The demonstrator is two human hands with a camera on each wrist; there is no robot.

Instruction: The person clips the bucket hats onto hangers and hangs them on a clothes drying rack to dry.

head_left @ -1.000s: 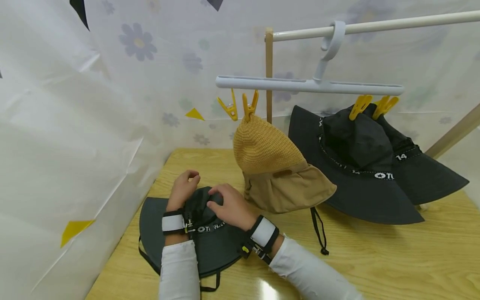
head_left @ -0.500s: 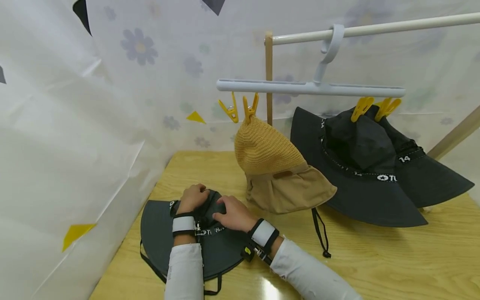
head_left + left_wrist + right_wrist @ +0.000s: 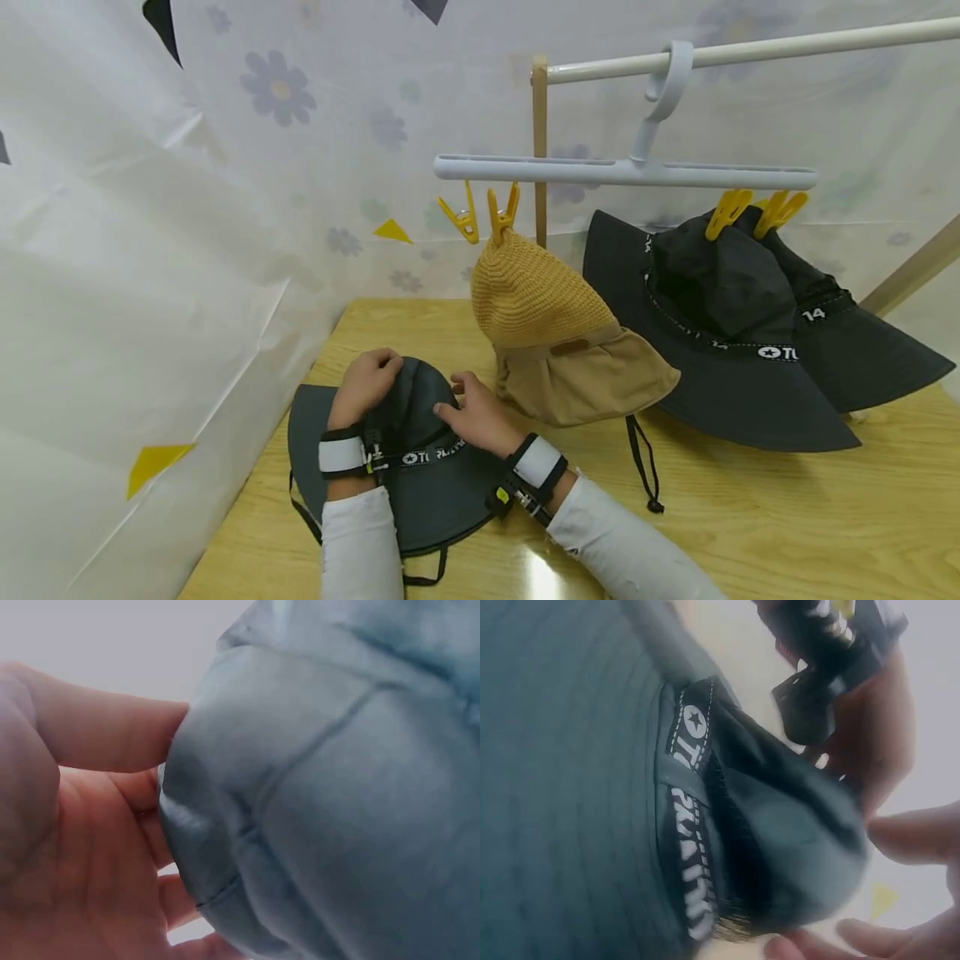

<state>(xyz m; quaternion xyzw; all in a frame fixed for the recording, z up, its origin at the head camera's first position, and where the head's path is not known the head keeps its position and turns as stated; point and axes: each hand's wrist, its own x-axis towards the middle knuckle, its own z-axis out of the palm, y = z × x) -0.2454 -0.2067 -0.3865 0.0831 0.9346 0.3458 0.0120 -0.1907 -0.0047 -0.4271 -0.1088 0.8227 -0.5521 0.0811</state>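
Observation:
A dark wide-brimmed sun hat lies brim down on the table, its crown upright between both hands. My left hand holds the crown's left side. In the left wrist view the thumb lies at the fabric's edge, with the other fingers partly hidden behind it. On the right side, my right hand curves round the crown; its thumb touches the cloth in the right wrist view. A black lettered band circles the crown's base. The left fingertips are hidden in the head view.
A yellow knit-and-tan hat hangs beside the right hand by a yellow clip. Two more clips grip a large black hat further right. Above them a pale hanger hangs from a white rail.
The crown stands taller and rounder than half a second ago. My left hand has moved slightly left and away, after dipping towards the crown; the right hand has shifted slightly right.

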